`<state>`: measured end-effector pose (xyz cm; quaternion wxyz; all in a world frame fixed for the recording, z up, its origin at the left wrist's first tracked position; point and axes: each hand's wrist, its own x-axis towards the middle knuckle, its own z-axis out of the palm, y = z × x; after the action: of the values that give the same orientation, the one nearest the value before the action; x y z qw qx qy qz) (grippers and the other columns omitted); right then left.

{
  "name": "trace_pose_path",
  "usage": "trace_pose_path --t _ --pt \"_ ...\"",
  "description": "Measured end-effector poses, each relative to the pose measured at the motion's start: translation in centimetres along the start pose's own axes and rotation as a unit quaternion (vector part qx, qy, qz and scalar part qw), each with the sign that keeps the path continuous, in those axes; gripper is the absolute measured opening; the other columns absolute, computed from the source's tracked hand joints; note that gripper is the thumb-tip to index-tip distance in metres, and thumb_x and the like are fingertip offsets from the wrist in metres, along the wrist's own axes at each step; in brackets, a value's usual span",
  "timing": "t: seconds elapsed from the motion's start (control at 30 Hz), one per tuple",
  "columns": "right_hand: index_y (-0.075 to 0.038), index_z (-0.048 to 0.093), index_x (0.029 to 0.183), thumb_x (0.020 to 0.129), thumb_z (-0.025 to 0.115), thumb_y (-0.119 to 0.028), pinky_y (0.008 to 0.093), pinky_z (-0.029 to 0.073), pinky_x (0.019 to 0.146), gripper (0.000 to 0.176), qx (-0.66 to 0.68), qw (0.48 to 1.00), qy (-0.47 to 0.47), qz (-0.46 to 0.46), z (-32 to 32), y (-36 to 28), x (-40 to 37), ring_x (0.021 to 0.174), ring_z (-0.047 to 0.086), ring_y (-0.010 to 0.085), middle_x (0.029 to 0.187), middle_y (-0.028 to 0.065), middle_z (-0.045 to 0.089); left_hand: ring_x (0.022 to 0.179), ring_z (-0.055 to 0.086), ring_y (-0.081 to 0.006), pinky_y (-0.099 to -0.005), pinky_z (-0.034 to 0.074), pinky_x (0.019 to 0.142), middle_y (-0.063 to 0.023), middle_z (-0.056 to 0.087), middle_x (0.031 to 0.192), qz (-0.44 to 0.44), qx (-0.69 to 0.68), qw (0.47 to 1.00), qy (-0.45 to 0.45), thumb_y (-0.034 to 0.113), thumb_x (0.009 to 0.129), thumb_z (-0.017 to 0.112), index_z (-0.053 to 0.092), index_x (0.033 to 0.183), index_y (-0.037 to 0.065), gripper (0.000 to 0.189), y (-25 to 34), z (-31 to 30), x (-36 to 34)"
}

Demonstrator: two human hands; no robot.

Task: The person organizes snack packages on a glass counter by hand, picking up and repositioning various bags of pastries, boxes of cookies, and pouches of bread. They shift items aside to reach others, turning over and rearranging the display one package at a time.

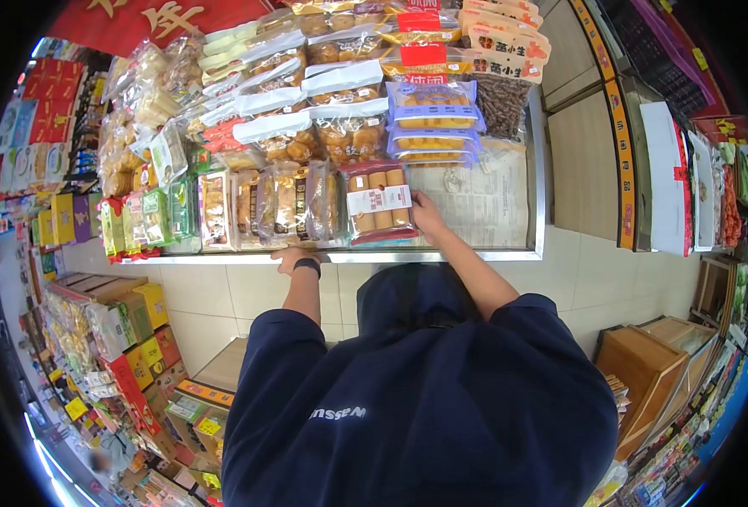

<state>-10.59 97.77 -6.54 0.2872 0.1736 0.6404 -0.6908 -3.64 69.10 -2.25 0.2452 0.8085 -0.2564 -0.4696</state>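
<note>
My right hand (427, 216) is closed on the right side of a clear-and-red pack of roll-shaped pastries (373, 223), its fingertips partly hidden by the pack. That pack leans at the front of the display stand, beside brown-filled bags (293, 203). My left hand (292, 258), with a dark band on the wrist, is curled over the stand's metal edge (365, 256) below those bags. Purple-trimmed packs of yellow pastries (433, 117) lie behind the pack of rolls.
Bags of brown pastries (350, 128) and a pouch of dark pieces (502, 95) fill the stand's back. Printed paper (484, 203) lines its right part. Wooden cabinets (584, 160) stand at right; boxed goods (141, 338) line the left. Tiled floor (196, 291) lies below the stand.
</note>
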Motion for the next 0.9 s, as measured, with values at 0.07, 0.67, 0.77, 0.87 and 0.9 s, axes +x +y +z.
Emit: trace_pose_path --t 0.07,0.67,0.77,0.87,0.9 --pt "0.000 0.057 0.125 0.102 0.053 -0.024 0.0308 0.051 0.076 0.033 0.025 0.999 -0.015 0.022 0.3 -0.2 0.0 0.091 0.060 0.0169 0.107 0.0100 0.064 0.105 0.067 -0.0428 -0.0544 0.059 0.081 -0.0222 0.067 0.120 0.001 0.012 1.000 -0.005 0.060 0.097 0.037 0.057 0.128 -0.001 0.071 0.3 -0.4 -0.5" --pt "-0.004 0.049 0.132 0.103 0.046 -0.022 0.0366 0.046 0.093 0.034 0.130 0.989 0.038 0.055 5.1 2.4 0.3 0.110 0.056 0.0232 0.118 0.0132 0.059 0.109 0.067 -0.0407 -0.0559 0.058 0.085 -0.0185 0.068 0.123 -0.001 0.009 1.000 -0.005 0.057 0.099 0.038 0.059 0.129 0.003 0.065 -0.3 0.0 0.8" --pt "-0.010 0.051 0.129 0.104 0.048 -0.022 0.0330 0.049 0.083 0.028 0.071 0.996 0.024 0.040 3.8 3.3 0.7 0.100 0.056 0.0178 0.114 0.0068 0.058 0.110 0.066 -0.0407 -0.0561 0.057 0.086 -0.0169 0.068 0.122 -0.010 0.006 1.000 -0.003 0.058 0.098 0.039 0.060 0.128 0.005 0.064 -0.2 0.1 1.1" --pt "-0.011 0.051 0.128 0.103 0.049 -0.020 0.0334 0.047 0.082 0.027 0.023 0.998 0.019 0.048 3.2 2.0 -0.5 0.103 0.054 0.0168 0.115 0.0049 0.058 0.111 0.065 -0.0404 -0.0564 0.056 0.088 -0.0160 0.068 0.122 -0.011 0.017 1.000 0.003 0.058 0.098 0.040 0.060 0.128 0.006 0.064 -0.2 0.1 0.9" --pt "-0.011 0.052 0.128 0.103 0.049 -0.020 0.0340 0.047 0.084 0.027 0.022 0.998 0.015 0.057 3.0 2.0 -0.6 0.105 0.053 0.0168 0.116 0.0045 0.057 0.111 0.065 -0.0403 -0.0565 0.056 0.088 -0.0158 0.068 0.123 -0.011 0.017 1.000 0.006 0.058 0.097 0.040 0.060 0.128 0.007 0.064 -0.2 0.1 1.0"
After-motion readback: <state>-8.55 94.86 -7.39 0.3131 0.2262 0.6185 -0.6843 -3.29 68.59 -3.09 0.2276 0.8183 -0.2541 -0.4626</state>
